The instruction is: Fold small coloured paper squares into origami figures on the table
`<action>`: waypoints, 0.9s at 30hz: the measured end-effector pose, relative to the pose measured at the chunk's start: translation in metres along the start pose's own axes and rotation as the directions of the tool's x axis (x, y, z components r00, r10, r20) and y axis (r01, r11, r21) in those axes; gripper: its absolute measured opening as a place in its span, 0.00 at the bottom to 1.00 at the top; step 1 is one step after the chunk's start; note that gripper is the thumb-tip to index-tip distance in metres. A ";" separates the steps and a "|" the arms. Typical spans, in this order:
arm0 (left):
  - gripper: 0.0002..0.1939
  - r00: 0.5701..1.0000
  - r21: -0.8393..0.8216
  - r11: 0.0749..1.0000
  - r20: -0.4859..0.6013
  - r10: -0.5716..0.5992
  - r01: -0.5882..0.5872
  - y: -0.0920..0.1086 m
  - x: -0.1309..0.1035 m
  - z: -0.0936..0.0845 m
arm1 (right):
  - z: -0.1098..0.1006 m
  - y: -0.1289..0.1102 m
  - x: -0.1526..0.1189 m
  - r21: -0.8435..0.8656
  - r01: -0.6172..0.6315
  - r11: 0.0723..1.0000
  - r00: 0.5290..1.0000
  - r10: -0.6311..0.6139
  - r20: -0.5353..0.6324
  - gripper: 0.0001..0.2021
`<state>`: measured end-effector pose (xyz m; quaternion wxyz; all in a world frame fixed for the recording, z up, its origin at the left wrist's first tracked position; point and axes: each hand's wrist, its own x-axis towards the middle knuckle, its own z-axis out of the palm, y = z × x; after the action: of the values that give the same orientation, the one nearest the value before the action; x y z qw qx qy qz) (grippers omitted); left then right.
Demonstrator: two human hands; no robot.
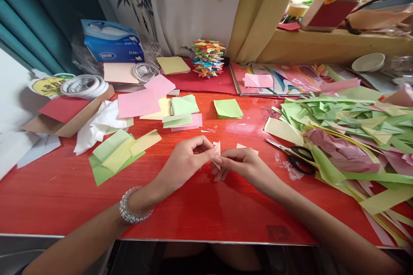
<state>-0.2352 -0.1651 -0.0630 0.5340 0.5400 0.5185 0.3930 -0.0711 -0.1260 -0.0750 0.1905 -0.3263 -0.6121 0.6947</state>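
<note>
Between my two hands, above the middle of the red table, is a small pale pink piece of folded paper [218, 149]. My left hand [190, 157], with a beaded bracelet at the wrist, pinches its upper left side. The fingers of my right hand [243, 162] close on its lower right side; part of the paper is hidden behind them. Another pale pink paper piece [248, 148] lies just behind my right hand. Beyond the hands sits a stack of green paper squares [227, 108].
Scissors [295, 154] lie to the right, beside a heap of folded green papers [342, 116] and strips. Loose coloured sheets [118, 154] lie left. At the back stand a layered paper ornament [208, 58] and a blue tissue pack [111, 43]. Tape rolls [84, 86] rest in a cardboard tray [69, 124].
</note>
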 end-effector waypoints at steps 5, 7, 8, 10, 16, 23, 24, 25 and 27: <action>0.11 0.999 -0.066 0.997 0.029 -0.033 0.035 0.000 0.002 0.000 | 0.000 0.000 -0.001 -0.042 -0.004 0.999 1.000 0.004 0.006 0.13; 0.11 0.999 -0.096 0.994 0.007 -0.050 0.050 -0.001 0.002 -0.001 | 0.000 -0.001 -0.001 -0.052 0.004 0.999 1.000 -0.005 -0.013 0.12; 0.11 0.998 -0.126 0.990 0.002 -0.068 0.068 -0.002 0.002 0.000 | 0.001 -0.002 -0.001 -0.053 0.013 0.998 0.999 -0.015 -0.030 0.12; 0.12 0.994 -0.201 0.973 0.012 -0.112 0.112 -0.005 0.001 0.000 | 0.002 -0.001 -0.001 -0.055 0.037 0.998 0.997 -0.041 -0.070 0.11; 0.06 0.977 0.222 0.961 -0.096 0.189 -0.164 -0.010 0.000 -0.001 | 0.004 0.005 -0.003 -0.059 0.071 0.996 0.993 -0.076 -0.087 0.12; 0.15 0.754 0.585 0.511 0.302 0.583 -0.630 -0.013 0.010 -0.017 | 0.002 0.004 -0.005 -0.069 0.136 0.988 0.978 -0.145 -0.152 0.12; 0.15 0.754 0.569 0.524 0.305 0.582 -0.634 -0.014 0.011 -0.018 | 0.002 0.004 -0.005 -0.077 0.152 0.985 0.974 -0.163 -0.160 0.12; 0.16 0.761 0.549 0.548 0.299 0.576 -0.631 -0.014 0.011 -0.019 | 0.002 0.004 -0.005 -0.091 0.172 0.981 0.968 -0.186 -0.168 0.12; 0.15 0.792 0.499 0.623 0.276 0.544 -0.602 -0.014 0.011 -0.018 | 0.003 0.004 -0.005 -0.136 0.212 0.968 0.958 -0.234 -0.164 0.11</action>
<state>-0.2536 -0.1529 -0.0762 0.2214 0.8276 0.3842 0.3441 -0.0687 -0.1325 -0.0776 0.3024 -0.3268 -0.6651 0.5995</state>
